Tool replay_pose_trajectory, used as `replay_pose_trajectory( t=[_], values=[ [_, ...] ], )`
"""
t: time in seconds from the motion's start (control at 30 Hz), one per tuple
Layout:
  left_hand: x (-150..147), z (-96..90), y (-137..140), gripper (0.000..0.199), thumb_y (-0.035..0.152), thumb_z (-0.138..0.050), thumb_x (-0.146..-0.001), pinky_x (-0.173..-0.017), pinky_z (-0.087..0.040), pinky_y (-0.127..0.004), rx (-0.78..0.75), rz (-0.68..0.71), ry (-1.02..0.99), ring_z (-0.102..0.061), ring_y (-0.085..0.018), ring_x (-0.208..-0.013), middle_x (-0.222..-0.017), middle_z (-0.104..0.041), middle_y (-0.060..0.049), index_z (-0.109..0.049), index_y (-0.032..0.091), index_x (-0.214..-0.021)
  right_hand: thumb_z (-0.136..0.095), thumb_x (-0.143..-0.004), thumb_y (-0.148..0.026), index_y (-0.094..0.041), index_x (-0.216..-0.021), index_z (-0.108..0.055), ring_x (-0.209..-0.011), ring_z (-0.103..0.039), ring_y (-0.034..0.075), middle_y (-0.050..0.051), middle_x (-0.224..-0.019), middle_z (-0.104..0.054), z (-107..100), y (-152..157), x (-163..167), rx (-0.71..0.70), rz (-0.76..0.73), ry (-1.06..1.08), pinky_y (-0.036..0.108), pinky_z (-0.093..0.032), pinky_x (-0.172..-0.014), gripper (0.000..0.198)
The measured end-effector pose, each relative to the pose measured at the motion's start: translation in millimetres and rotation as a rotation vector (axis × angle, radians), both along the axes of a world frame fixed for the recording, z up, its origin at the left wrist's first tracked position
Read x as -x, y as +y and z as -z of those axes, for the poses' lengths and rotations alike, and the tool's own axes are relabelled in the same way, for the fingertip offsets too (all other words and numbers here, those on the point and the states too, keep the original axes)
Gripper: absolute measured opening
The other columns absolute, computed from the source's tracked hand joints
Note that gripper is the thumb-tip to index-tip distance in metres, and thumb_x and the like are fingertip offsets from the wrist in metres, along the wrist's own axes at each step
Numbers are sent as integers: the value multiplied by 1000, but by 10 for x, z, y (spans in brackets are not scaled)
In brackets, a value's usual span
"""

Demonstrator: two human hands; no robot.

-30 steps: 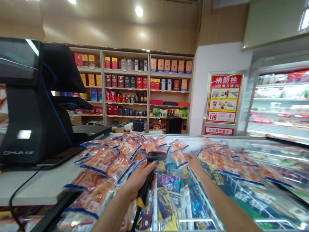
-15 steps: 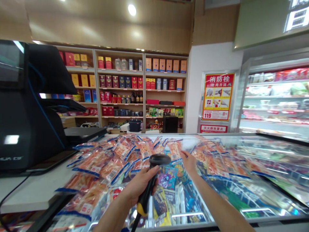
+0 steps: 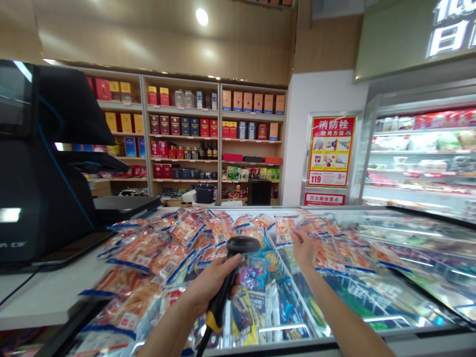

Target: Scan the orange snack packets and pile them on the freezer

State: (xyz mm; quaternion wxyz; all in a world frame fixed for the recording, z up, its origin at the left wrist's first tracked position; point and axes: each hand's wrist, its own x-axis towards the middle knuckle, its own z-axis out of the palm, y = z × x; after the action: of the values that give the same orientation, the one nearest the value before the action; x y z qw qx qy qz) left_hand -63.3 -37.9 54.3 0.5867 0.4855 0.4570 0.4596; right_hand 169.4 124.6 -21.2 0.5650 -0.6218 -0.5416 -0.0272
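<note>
My left hand (image 3: 212, 281) is wrapped round the handle of a black barcode scanner (image 3: 243, 244) with a yellow-trimmed base, its head pointing away from me. In my right hand (image 3: 305, 252) the fingers pinch the right edge of a clear packet of orange-pink snack food (image 3: 284, 231), with a white barcode label low on its front. Similar packets (image 3: 174, 260) with blue edges lie heaped to the left. More of them (image 3: 336, 253) are spread to the right on the glass top. Below the scanner, colourful bags (image 3: 253, 275) show inside the freezer.
A black checkout terminal (image 3: 40, 198) stands on the white counter (image 3: 40, 300) at the left. The freezer's front rim (image 3: 282, 349) runs along the bottom. Behind are shelves of boxed goods (image 3: 180, 126), a red poster (image 3: 330, 151) and a lit refrigerated display (image 3: 420, 158).
My right hand has moved to the right with the packet, away from the scanner. My left hand keeps its hold on the scanner. The view has shifted slightly.
</note>
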Motion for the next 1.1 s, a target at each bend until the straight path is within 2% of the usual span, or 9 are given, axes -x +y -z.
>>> replay_pose_trajectory(
  t=[0.17, 0.43, 0.53, 0.8, 0.97, 1.1],
  values=[
    [-71, -27, 1, 31, 47, -47, -64, -37, -30, -18, 11, 14, 4, -42, -5, -35, -47, -46, 5, -40, 17, -64, -34, -71, -37, -12, -84, -61, -74, -52, 20, 10, -82, -62, -4, -17, 72, -7, -48, -3, 27, -35, -65, 39],
    [-138, -90, -11, 32, 47, -49, -63, -37, -30, -18, 26, 45, -7, -41, -5, -35, -47, -46, 6, -40, 17, -63, -34, -71, -36, -13, -85, -62, -75, -52, 20, 11, -83, -62, 14, -9, 73, 14, -38, -9, 27, -35, -65, 39],
    [-129, -70, 17, 32, 48, -48, -64, -38, -30, -17, 33, 40, -30, -42, -5, -36, -47, -46, 5, -41, 17, -66, -34, -71, -36, -12, -85, -61, -78, -52, 21, 11, -84, -62, 66, -13, 32, 27, -26, -7, 27, -35, -66, 39],
    [-147, 26, 61, 33, 49, -49, -63, -39, -32, -18, 99, 155, -82, -44, -5, -38, -52, -49, 4, -40, 17, -66, -35, -71, -39, -15, -88, -61, -76, -54, 20, 9, -84, -63, 114, -14, 119, 65, -70, 26, 27, -36, -67, 39],
    [-143, 17, 81, 34, 50, -48, -63, -39, -32, -18, 89, 172, -89, -44, -6, -39, -51, -49, 4, -42, 17, -67, -34, -71, -39, -14, -90, -60, -78, -54, 20, 9, -87, -62, 145, -7, 163, 61, -83, 25, 27, -37, -69, 41],
    [-130, 6, 88, 33, 49, -48, -63, -38, -31, -17, 75, 128, -80, -44, -5, -38, -50, -48, 5, -44, 17, -69, -33, -72, -38, -15, -90, -59, -79, -54, 20, 9, -86, -62, 161, -20, 65, 85, -46, -9, 27, -37, -69, 40]
  ],
)
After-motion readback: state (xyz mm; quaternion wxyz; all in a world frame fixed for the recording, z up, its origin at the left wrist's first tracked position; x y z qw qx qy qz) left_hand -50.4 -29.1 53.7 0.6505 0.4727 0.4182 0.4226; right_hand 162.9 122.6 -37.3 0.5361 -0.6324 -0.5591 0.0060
